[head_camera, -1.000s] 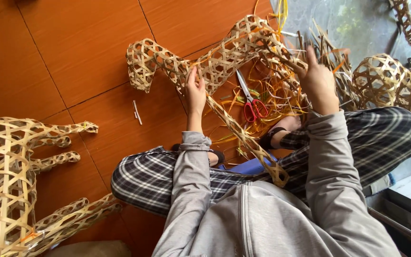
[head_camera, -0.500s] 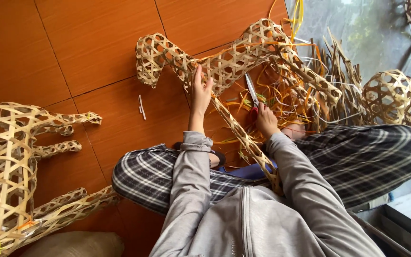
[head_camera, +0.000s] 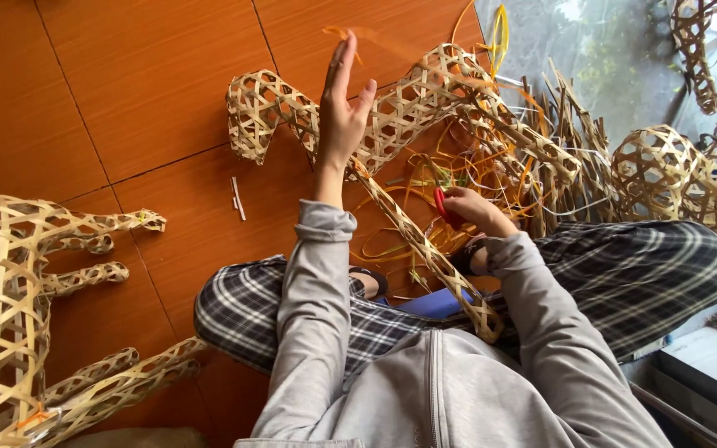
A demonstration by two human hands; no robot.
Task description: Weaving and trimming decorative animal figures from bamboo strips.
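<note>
top: light grey hoodie/sweat jacket; zip runs down centre front; soft, slightly creased fabric
sleeves: long, same grey; ribbed cuffs at both wrists; left cuff bunched just below left hand (head_camera: 340,116); right cuff sits by right hand (head_camera: 468,207)
hands: both bare; no gloves, rings or watch visible
trousers: plaid, dark navy/black w/ white-grey check lines; loose cut; cover both legs
footwear: dark sandal/slipper, only partly seen btw. the legs; type unclear
head/face: out of view

Soft even daylight, faint shadows, pale glare upper right, slight motion blur, sharp elsewhere
</note>
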